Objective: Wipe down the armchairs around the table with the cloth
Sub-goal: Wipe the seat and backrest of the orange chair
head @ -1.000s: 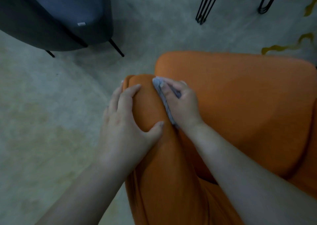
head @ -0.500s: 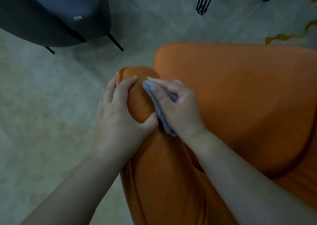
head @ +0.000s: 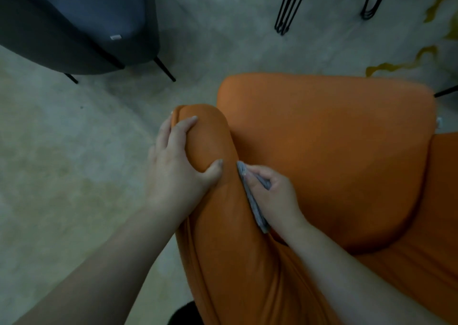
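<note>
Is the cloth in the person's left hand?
No, the right hand presses the grey cloth against the orange armchair, while the left hand grips the armrest.

No legible text or labels.

1. An armchair (head: 334, 151) fills the centre and right of the frame, its armrest (head: 208, 136) on its left side.
2. The left hand (head: 178, 166) sits on the armrest's end.
3. The right hand (head: 272, 196) presses a cloth (head: 252, 200) between armrest and seat.
4. A second armchair (head: 74, 20) stands at upper left.
5. Table legs (head: 290, 5) rise at top centre-right.
</note>
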`<action>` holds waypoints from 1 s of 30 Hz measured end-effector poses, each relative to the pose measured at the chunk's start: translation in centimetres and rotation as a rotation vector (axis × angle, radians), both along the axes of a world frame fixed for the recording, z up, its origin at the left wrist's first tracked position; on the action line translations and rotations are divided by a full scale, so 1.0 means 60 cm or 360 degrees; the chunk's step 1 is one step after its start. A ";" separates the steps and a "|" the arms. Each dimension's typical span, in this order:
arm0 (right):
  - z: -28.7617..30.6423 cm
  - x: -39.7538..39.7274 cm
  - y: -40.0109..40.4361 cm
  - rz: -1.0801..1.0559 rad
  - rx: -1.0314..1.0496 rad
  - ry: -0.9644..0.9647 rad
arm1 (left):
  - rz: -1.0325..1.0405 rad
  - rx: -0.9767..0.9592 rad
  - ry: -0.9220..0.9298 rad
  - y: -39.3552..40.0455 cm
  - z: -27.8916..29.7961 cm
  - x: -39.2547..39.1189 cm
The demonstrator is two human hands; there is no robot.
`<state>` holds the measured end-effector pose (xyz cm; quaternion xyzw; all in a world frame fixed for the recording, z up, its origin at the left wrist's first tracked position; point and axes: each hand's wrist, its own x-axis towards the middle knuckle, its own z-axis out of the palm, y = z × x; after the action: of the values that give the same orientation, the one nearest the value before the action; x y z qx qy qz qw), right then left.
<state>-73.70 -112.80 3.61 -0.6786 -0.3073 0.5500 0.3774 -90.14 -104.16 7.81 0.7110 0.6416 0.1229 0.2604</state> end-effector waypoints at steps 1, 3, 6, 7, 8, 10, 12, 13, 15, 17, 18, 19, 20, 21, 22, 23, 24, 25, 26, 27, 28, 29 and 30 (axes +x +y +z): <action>0.009 0.008 -0.010 0.0046 -0.0038 0.0020 | 0.0019 -0.0024 0.0010 -0.002 0.004 -0.001; 0.034 0.028 -0.017 0.0186 -0.0072 -0.0007 | -0.0006 -0.0075 0.0048 -0.005 0.020 0.003; 0.072 0.050 -0.009 0.0158 -0.0056 -0.0134 | -0.0078 -0.0129 0.0089 0.001 0.028 0.000; 0.081 0.053 -0.004 0.0066 -0.0028 -0.0132 | -0.0108 -0.0158 0.0121 0.003 0.030 -0.003; 0.092 0.053 0.002 -0.0007 -0.0007 -0.0122 | -0.0148 -0.0184 0.0171 0.007 0.032 -0.008; 0.111 0.049 0.014 -0.0075 0.0038 -0.0126 | -0.0255 -0.0232 0.0301 0.012 0.038 -0.017; 0.126 0.040 0.026 -0.0084 0.0051 -0.0151 | -0.0365 -0.0233 0.0405 0.018 0.046 -0.029; 0.134 0.034 0.032 -0.0098 0.0055 -0.0165 | -0.0399 -0.0230 0.0415 0.021 0.053 -0.036; 0.147 0.017 0.043 -0.0167 0.0084 -0.0188 | -0.0473 -0.0199 0.0377 0.030 0.063 -0.054; 0.158 -0.009 0.056 -0.0254 0.0121 -0.0229 | -0.0557 -0.0144 0.0341 0.042 0.075 -0.079; 0.164 -0.025 0.065 -0.0286 0.0140 -0.0246 | -0.0595 -0.0100 0.0344 0.050 0.081 -0.094; 0.169 -0.043 0.075 -0.0303 0.0161 -0.0262 | -0.0630 -0.0057 0.0367 0.059 0.088 -0.110; 0.173 -0.063 0.087 -0.0307 0.0178 -0.0283 | -0.0664 -0.0019 0.0402 0.069 0.095 -0.127; 0.177 -0.085 0.101 -0.0307 0.0198 -0.0309 | -0.0694 0.0009 0.0448 0.080 0.102 -0.146; 0.181 -0.106 0.116 -0.0306 0.0224 -0.0333 | -0.0721 0.0039 0.0495 0.090 0.109 -0.166; 0.185 -0.128 0.133 -0.0308 0.0256 -0.0359 | -0.0753 0.0068 0.0545 0.101 0.116 -0.188; 0.191 -0.151 0.151 -0.0318 0.0287 -0.0379 | -0.0792 0.0097 0.0596 0.112 0.123 -0.210; 0.196 -0.174 0.170 -0.0333 0.0311 -0.0394 | -0.0835 0.0117 0.0643 0.123 0.130 -0.233; 0.202 -0.197 0.187 -0.0349 0.0327 -0.0398 | -0.0874 0.0128 0.0683 0.134 0.137 -0.256; 0.207 -0.220 0.204 -0.0361 0.0336 -0.0399 | -0.0904 0.0135 0.0714 0.146 0.144 -0.279; 0.212 -0.242 0.219 -0.0368 0.0343 -0.0400 | -0.0926 0.0145 0.0741 0.158 0.151 -0.301; 0.217 -0.262 0.232 -0.0370 0.0351 -0.0403 | -0.0942 0.0159 0.0765 0.170 0.158 -0.323; 0.221 -0.282 0.244 -0.0367 0.0363 -0.0409 | -0.0952 0.0176 0.0782 0.181 0.166 -0.344</action>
<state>-90.60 -98.13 16.87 -0.7267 -0.3336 0.3738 0.4699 -110.77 -93.31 17.78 0.8878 0.4416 -0.0978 0.0845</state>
